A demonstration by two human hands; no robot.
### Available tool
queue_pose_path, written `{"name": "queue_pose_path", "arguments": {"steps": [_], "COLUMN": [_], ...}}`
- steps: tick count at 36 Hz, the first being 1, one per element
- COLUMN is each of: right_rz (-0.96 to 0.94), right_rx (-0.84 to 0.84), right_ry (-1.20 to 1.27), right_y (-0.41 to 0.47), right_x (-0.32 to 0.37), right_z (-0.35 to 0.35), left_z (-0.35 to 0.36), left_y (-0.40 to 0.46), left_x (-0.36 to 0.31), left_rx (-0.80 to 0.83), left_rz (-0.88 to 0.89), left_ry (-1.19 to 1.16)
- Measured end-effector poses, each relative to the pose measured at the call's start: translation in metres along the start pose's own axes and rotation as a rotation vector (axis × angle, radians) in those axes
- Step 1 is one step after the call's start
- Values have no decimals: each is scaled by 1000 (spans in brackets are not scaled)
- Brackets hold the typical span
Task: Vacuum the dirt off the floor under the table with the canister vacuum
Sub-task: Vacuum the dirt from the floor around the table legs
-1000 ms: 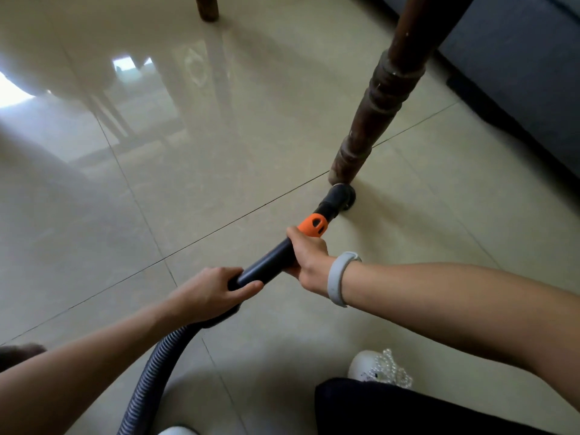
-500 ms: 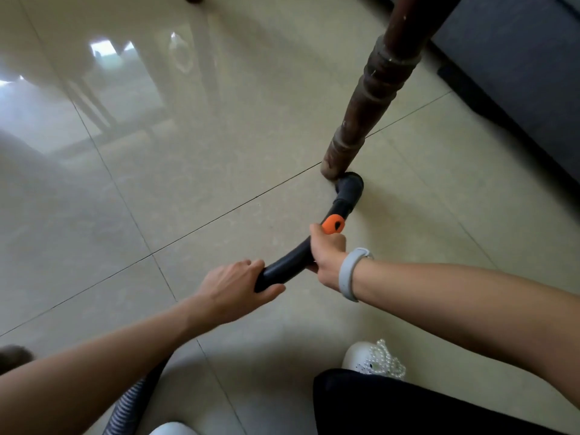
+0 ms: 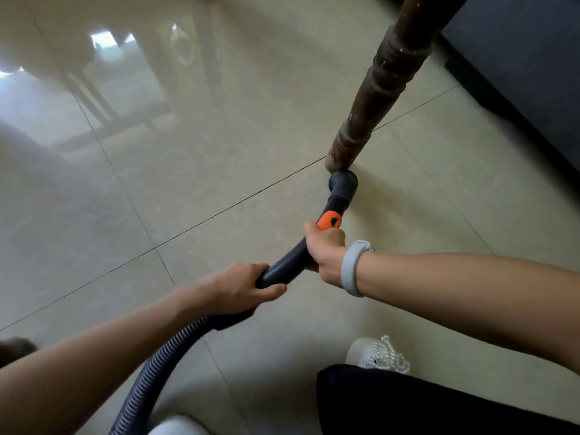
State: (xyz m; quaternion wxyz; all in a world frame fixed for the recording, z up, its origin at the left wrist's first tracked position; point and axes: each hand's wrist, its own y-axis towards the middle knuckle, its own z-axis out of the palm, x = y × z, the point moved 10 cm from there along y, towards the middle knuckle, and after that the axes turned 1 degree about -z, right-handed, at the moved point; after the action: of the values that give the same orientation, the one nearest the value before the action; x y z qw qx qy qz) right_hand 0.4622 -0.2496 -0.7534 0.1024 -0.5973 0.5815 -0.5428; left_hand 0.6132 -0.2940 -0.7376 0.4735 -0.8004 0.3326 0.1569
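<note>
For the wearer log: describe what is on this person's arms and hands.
Both forearms are bare, with no sleeves in view. The right hand has a pale grey smooth wristband at its wrist. The left hand wears nothing: no glove, ring or band shows.

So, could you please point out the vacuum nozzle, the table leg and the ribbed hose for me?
vacuum nozzle [image 3: 342, 181]: head view, on its round dark end.
table leg [image 3: 375, 98]: head view, on the turned wooden shaft.
ribbed hose [image 3: 153, 375]: head view, on the grey corrugated run.
</note>
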Motion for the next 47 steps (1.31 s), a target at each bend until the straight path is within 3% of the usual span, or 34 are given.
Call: {"name": "queue_pose_path", "arguments": {"steps": [7, 14, 18, 20, 24, 30, 33, 39, 44, 47], "right_rz": [15, 47, 9, -16, -35, -43, -53, -69, -89, -99], "right_rx": [167, 3, -3, 47, 174, 136, 155, 351, 525, 540], "right_ry": [49, 32, -47, -52, 52, 110, 31, -215, -304, -335], "right_y": [-19, -6, -14, -19, -19, -7, -18, -67, -97, -87], "right_x": [1, -26, -14, -8, 11, 32, 27, -14, -23, -17], "right_z": [51, -26, -4, 17, 42, 53, 78, 145, 189, 181], "left_z": [-4, 39, 27, 25, 16, 7, 9, 56, 67, 62], "left_y": [-24, 0, -4, -9, -15, -29, -43, -97, -137, -129], "left_x": [36, -21, -6, 2, 11, 34, 51, 91, 121, 108], "left_rx": [36, 159, 189, 202, 72, -42, -70, -118, -368, -399], "left_rz": [-79, 10, -54, -86, -91, -165, -254, -456, -568, -581], "left_ry": [-3, -7, -72, -244, -520, -410, -422, -775, -843, -817]}}
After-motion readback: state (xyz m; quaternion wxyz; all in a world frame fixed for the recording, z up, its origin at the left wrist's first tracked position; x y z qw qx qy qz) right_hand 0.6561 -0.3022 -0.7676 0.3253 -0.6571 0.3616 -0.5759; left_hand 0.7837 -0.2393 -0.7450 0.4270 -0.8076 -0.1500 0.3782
